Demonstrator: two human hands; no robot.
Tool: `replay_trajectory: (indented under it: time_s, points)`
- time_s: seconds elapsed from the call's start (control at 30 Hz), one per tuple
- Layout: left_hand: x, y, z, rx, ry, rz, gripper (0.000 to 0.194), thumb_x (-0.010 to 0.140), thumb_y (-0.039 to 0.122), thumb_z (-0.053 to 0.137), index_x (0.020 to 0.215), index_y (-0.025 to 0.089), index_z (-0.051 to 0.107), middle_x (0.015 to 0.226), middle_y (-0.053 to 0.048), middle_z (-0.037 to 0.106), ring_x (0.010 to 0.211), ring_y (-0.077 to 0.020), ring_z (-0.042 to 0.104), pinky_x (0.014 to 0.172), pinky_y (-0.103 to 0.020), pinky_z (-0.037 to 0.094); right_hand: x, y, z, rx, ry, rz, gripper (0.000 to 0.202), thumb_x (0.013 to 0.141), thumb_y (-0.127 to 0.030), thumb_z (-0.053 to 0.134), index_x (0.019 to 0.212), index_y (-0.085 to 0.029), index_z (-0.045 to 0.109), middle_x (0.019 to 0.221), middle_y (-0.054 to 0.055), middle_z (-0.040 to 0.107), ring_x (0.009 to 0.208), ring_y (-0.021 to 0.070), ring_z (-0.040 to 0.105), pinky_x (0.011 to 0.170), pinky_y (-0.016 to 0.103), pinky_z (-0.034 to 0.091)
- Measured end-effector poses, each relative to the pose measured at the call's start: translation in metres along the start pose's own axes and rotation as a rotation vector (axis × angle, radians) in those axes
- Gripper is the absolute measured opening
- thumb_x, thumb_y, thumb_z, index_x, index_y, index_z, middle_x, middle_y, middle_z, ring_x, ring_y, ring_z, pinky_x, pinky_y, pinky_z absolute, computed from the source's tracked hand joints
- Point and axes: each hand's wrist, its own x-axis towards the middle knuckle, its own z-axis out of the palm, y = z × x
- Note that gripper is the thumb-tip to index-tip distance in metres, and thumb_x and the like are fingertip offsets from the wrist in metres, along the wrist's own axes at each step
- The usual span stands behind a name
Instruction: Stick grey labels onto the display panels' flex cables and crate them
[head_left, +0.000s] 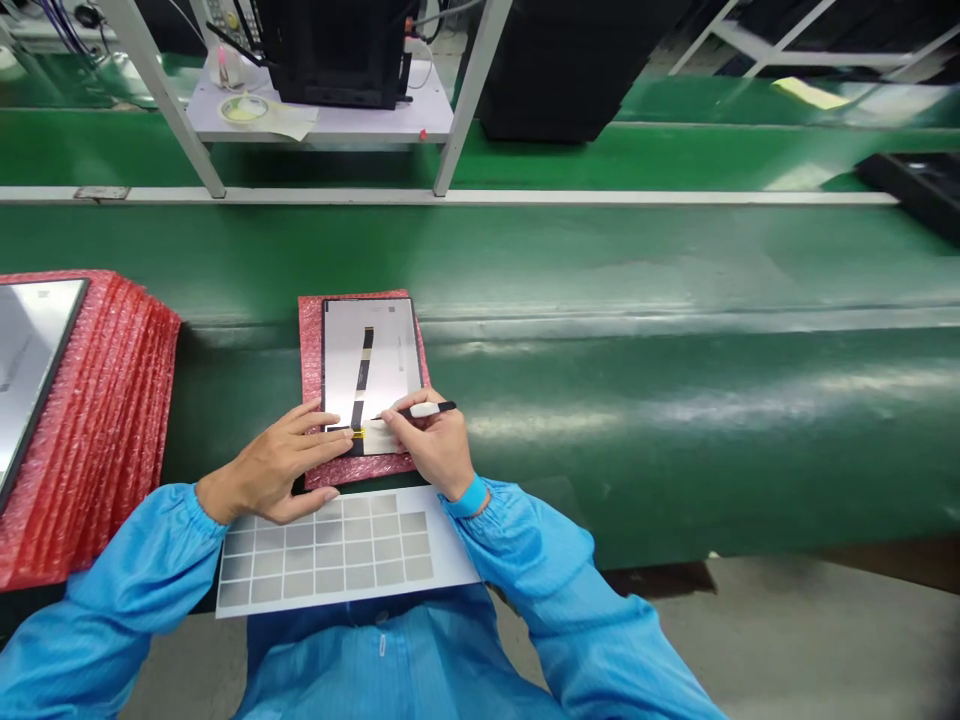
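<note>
A flat panel (390, 345) with a silvery back lies on a pink bubble-wrap sheet (311, 350). A dark flex strip (364, 375) runs down the panel to a small yellow piece (358, 434) near its lower edge. My left hand (289, 460) rests with fingers spread, fingertips on the panel's lower left beside the yellow piece. In my right hand (435, 440) is a white and black pen-like tool (424, 410), pinched between thumb and fingers, its thin tip pointing left near the strip. Below the panel lies a white sheet of grey square labels (345, 550), partly under my left hand.
On the left stands a tall stack of pink bubble-wrap sheets (105, 400) with another panel (34, 340) on top. Beyond the green table (637, 400) are a metal frame (469, 95), a shelf (337, 125) with a black device and dark boxes (562, 70).
</note>
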Motion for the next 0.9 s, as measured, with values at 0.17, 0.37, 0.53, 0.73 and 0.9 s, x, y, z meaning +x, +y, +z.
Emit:
replay_trajectory:
  time_s: [0.17, 0.37, 0.53, 0.73, 0.9]
  points:
    - [0.003, 0.000, -0.010, 0.047, 0.198, 0.101, 0.034, 0.086, 0.019, 0.072, 0.117, 0.007, 0.069, 0.109, -0.019, 0.077, 0.113, -0.0326, 0.070, 0.100, -0.052, 0.059, 0.004, -0.004, -0.001, 0.110, -0.021, 0.027, 0.033, 0.074, -0.042, 0.086, 0.081, -0.020, 0.062, 0.057, -0.003, 0.064, 0.046, 0.0133, 0.060, 0.044, 0.025, 0.051]
    - [0.017, 0.054, -0.016, 0.022, 0.100, 0.138, 0.018, 0.088, 0.008, 0.068, 0.106, 0.009, 0.068, 0.098, -0.013, 0.075, 0.098, -0.0267, 0.068, 0.089, -0.044, 0.059, -0.020, -0.038, -0.040, 0.080, -0.032, -0.100, 0.030, 0.075, -0.039, 0.087, 0.086, -0.018, 0.068, 0.077, 0.002, 0.074, 0.060, 0.0126, 0.065, 0.055, 0.024, 0.054]
    - [0.027, 0.097, 0.009, -0.019, -0.090, 0.123, 0.028, 0.095, 0.021, 0.062, 0.121, 0.011, 0.066, 0.128, -0.015, 0.070, 0.117, -0.0318, 0.062, 0.099, -0.049, 0.054, -0.065, -0.031, -0.080, -0.222, -0.068, -0.110, 0.015, 0.080, -0.032, 0.084, 0.082, -0.019, 0.077, 0.078, 0.003, 0.076, 0.069, 0.0143, 0.068, 0.063, 0.024, 0.054]
    - [0.031, 0.090, 0.046, 0.037, -0.168, 0.109, 0.054, 0.097, 0.047, 0.062, 0.144, 0.021, 0.056, 0.152, -0.014, 0.056, 0.125, -0.0361, 0.055, 0.100, -0.053, 0.045, -0.101, 0.012, -0.087, -0.306, -0.064, -0.118, 0.010, 0.083, -0.029, 0.080, 0.083, -0.020, 0.077, 0.077, 0.002, 0.076, 0.067, 0.0142, 0.069, 0.063, 0.024, 0.053]
    - [0.027, 0.083, 0.053, 0.053, -0.181, 0.125, 0.055, 0.099, 0.057, 0.055, 0.143, 0.024, 0.057, 0.155, -0.013, 0.053, 0.128, -0.0358, 0.052, 0.098, -0.050, 0.039, -0.106, 0.022, -0.081, -0.312, -0.012, -0.188, 0.009, 0.084, -0.028, 0.080, 0.084, -0.020, 0.076, 0.079, 0.001, 0.076, 0.070, 0.0143, 0.070, 0.066, 0.024, 0.053]
